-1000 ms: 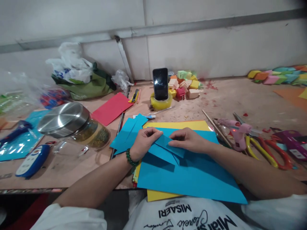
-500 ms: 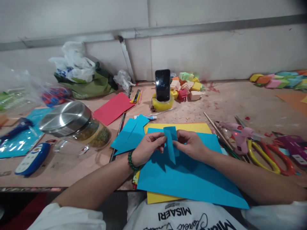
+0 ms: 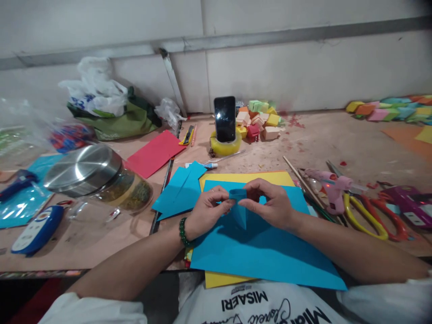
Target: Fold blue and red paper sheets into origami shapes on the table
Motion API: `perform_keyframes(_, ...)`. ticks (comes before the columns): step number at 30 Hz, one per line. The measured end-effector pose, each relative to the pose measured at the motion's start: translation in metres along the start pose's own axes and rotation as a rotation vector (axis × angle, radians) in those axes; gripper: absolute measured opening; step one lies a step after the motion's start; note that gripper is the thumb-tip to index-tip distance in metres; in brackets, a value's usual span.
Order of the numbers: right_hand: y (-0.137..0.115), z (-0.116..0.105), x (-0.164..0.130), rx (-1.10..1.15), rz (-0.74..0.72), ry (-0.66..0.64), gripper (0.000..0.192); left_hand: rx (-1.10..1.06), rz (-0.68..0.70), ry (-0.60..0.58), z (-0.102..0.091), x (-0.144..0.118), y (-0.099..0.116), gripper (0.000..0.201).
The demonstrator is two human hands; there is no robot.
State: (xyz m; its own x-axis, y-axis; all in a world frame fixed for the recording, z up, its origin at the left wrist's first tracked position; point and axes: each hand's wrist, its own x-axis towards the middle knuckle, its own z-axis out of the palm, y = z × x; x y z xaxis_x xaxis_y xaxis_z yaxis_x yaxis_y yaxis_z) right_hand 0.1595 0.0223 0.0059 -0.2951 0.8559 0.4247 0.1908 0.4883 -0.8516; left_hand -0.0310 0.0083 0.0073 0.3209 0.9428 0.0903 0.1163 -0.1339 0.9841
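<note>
A small folded piece of blue paper [image 3: 240, 215] is held up between my two hands, its top edge bent over and its lower end narrowing downward. My left hand [image 3: 213, 208] pinches its left side with thumb and fingers. On the other side, my right hand [image 3: 269, 201] grips the upper right edge the same way. Under both hands lies a large blue sheet [image 3: 266, 261], on top of yellow paper [image 3: 221, 280]. More cut blue pieces [image 3: 180, 191] overlap just left of my left hand.
At left stand a lidded glass jar [image 3: 130, 189] and a blue-and-white remote-like device [image 3: 38, 229]. Rightward lie a pink glue gun [image 3: 334, 186], yellow-handled scissors [image 3: 366, 220] and a purple device [image 3: 410, 204]. A phone [image 3: 225, 119] rests upright on a yellow tape roll [image 3: 225, 145], beside folded paper boxes [image 3: 258, 121].
The blue piece's upright top part has been bent over, and both hands now pinch near its top. My right hand has turned, with its thumb in front. The view has shifted slightly.
</note>
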Motion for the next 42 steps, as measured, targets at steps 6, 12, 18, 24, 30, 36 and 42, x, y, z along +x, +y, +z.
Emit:
perform_keyframes(6,-0.006,-0.003,0.0,-0.013,0.034,-0.009,0.028,0.031,0.019,-0.011,0.001,-0.002,-0.004,0.042)
perform_keyframes(12,-0.007,0.001,-0.002,0.023,0.054,0.004,0.035,0.059,0.101,0.042,0.001,-0.002,-0.008,0.042)
perform_keyframes(18,-0.011,0.002,-0.002,0.024,0.093,-0.047,0.033,0.078,0.076,0.027,0.001,-0.003,-0.007,0.043)
perform_keyframes(24,-0.012,0.001,-0.003,0.0,0.099,-0.06,0.03,0.0,-0.003,-0.064,0.003,-0.003,-0.005,0.047)
perform_keyframes(30,-0.012,0.002,-0.003,-0.021,0.101,-0.084,0.034,-0.13,-0.078,-0.205,0.008,-0.003,-0.003,0.048)
perform_keyframes(36,-0.013,0.003,-0.003,-0.01,0.108,-0.091,0.03,-0.156,-0.088,-0.216,0.008,-0.003,-0.002,0.042)
perform_keyframes(42,-0.015,0.003,-0.003,-0.02,0.12,-0.072,0.027,-0.063,-0.082,-0.18,0.009,-0.005,-0.002,0.043)
